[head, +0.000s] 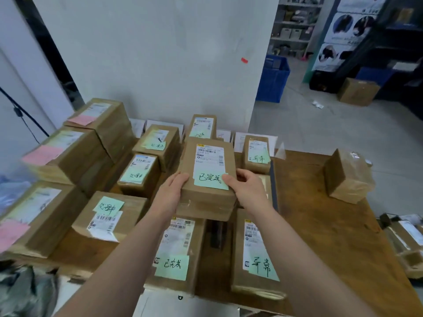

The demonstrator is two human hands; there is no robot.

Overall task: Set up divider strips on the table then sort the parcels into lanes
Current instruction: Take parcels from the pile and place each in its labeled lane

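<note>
I hold a brown cardboard parcel (207,179) with a white shipping label and a green sticky note above the middle of the wooden table (332,225). My left hand (171,191) grips its left side and my right hand (247,188) grips its right side, thumb on the green note. Under it lies another green-noted parcel (177,252), and a third (256,255) lies to the right. A dark divider strip (218,234) shows between these two; another dark strip (273,186) runs along the right of the lanes.
Several green-noted parcels (139,171) fill the middle of the table, and bigger pink-noted boxes (66,154) stack at the left. One taped box (348,177) stands alone at the right. White cards (256,139) lean against the wall. A blue crate (272,78) stands on the floor.
</note>
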